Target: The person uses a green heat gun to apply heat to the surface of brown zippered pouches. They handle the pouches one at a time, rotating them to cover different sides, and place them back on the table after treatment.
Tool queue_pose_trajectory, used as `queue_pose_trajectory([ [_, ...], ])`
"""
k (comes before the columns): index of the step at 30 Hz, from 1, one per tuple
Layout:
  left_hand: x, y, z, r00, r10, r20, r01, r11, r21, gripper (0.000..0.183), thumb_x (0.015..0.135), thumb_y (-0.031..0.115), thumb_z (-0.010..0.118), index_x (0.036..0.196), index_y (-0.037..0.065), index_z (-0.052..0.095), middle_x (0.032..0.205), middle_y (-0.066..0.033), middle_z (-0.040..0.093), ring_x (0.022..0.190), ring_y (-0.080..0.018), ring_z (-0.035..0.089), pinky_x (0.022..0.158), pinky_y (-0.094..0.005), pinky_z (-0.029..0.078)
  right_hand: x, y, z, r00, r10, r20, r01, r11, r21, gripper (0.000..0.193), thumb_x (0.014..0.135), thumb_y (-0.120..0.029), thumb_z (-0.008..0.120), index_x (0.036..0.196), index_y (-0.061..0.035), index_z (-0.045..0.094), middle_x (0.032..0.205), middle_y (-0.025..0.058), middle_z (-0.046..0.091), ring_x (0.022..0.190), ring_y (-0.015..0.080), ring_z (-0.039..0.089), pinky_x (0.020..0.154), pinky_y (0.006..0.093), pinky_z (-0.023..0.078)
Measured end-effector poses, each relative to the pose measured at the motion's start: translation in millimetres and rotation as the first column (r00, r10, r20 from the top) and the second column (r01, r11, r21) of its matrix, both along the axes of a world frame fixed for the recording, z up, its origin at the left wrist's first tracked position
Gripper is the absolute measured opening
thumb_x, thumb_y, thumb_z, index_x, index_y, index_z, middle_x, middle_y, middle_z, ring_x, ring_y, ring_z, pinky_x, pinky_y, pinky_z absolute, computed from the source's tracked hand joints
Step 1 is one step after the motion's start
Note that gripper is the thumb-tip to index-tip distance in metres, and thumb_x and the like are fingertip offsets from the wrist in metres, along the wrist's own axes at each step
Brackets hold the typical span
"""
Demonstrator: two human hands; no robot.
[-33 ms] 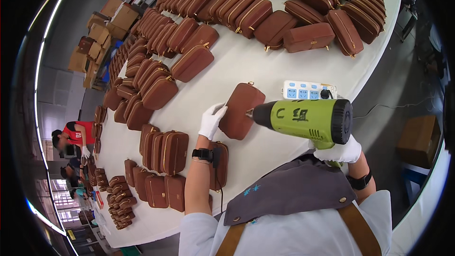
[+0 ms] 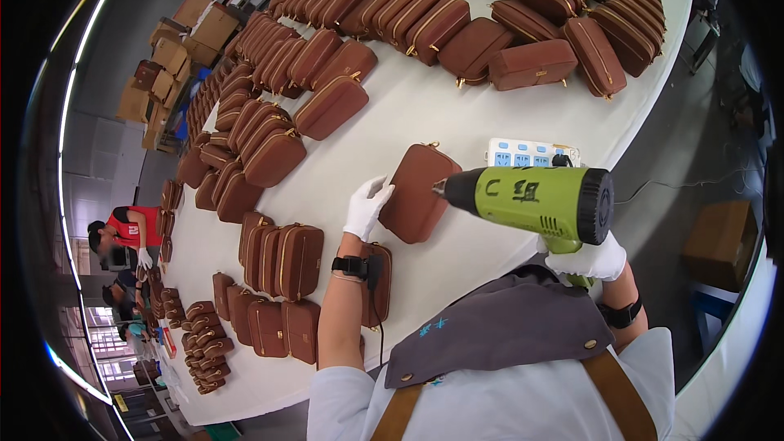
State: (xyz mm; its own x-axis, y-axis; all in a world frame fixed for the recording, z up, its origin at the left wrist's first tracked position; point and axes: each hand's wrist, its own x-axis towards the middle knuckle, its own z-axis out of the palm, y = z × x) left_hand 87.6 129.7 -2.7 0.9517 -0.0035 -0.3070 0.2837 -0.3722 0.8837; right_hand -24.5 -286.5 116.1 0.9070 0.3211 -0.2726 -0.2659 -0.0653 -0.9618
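Note:
A brown zip bag (image 2: 412, 204) with a gold zipper pull at its far end lies in front of me on the white-covered table. My left hand (image 2: 365, 211), in a white glove, grips the bag along its left edge. Wrapped around the handle of a green heat gun (image 2: 531, 202) is my gloved right hand (image 2: 590, 260), its fingers partly hidden behind the tool. The black front and metal nozzle of the heat gun point left, over the bag's right side. Whether the nozzle touches the leather cannot be made out.
A white power strip (image 2: 523, 154) with blue sockets lies just beyond the heat gun. Rows of brown bags (image 2: 302, 61) cover the table's far and left sides. Upright bags (image 2: 300, 261) stand by my left forearm. A person in a red vest (image 2: 135, 229) works at far left.
The heat gun and my right hand have shifted slightly to the right. The bag under the nozzle has moved a little to the right too, my left hand still at its edge.

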Motion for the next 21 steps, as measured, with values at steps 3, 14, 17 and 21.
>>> queue_pose_trajectory([
  [3, -3, -8, -9, 0.998, 0.024, -0.052, -0.023, 1.0, 0.021, 0.052, 0.092, 0.022, 0.069, 0.134, -0.004, 0.054, 0.133, -0.0164, 0.059, 0.122, -0.0226, 0.057, 0.104, -0.0315, 0.044, -3, -8, 2, 0.987, -0.16, -0.02, 0.16, 0.987, -0.019, 0.036, 0.07, 0.003, 0.075, 0.104, -0.0009, 0.063, 0.086, 0.0049, 0.066, 0.065, 0.0115, 0.061, 0.055, 0.0269, 0.051],
  [14, 38, -96, -16, 0.982, -0.188, 0.035, 0.159, 0.906, 0.393, 0.067, 0.088, 0.045, 0.067, 0.132, -0.003, 0.054, 0.13, -0.0228, 0.059, 0.122, -0.0326, 0.057, 0.101, -0.0365, 0.046, -9, -5, 12, 0.975, -0.212, -0.065, 0.211, 0.977, -0.019, 0.041, 0.072, 0.003, 0.071, 0.111, 0.0007, 0.061, 0.086, 0.0046, 0.065, 0.066, 0.0112, 0.06, 0.056, 0.0273, 0.051],
  [17, 56, -103, -29, 0.986, -0.161, 0.041, 0.136, 0.926, 0.352, 0.057, 0.091, 0.046, 0.062, 0.118, -0.004, 0.061, 0.115, -0.0239, 0.065, 0.108, -0.0356, 0.062, 0.092, -0.039, 0.049, -9, -2, 9, 0.974, -0.22, -0.047, 0.22, 0.975, -0.002, 0.042, 0.072, 0.003, 0.071, 0.113, 0.0008, 0.06, 0.087, 0.0047, 0.065, 0.067, 0.0112, 0.06, 0.056, 0.0274, 0.051],
  [21, 69, -82, -58, 0.999, -0.012, 0.049, 0.002, 0.98, 0.197, 0.047, 0.096, 0.04, 0.056, 0.1, -0.005, 0.066, 0.093, -0.0224, 0.069, 0.091, -0.0276, 0.067, 0.079, -0.0384, 0.051, -10, 0, 11, 0.975, -0.209, -0.078, 0.21, 0.978, 0.011, 0.044, 0.072, 0.002, 0.072, 0.114, 0.0005, 0.06, 0.088, 0.0047, 0.065, 0.07, 0.0114, 0.061, 0.058, 0.0279, 0.052],
])
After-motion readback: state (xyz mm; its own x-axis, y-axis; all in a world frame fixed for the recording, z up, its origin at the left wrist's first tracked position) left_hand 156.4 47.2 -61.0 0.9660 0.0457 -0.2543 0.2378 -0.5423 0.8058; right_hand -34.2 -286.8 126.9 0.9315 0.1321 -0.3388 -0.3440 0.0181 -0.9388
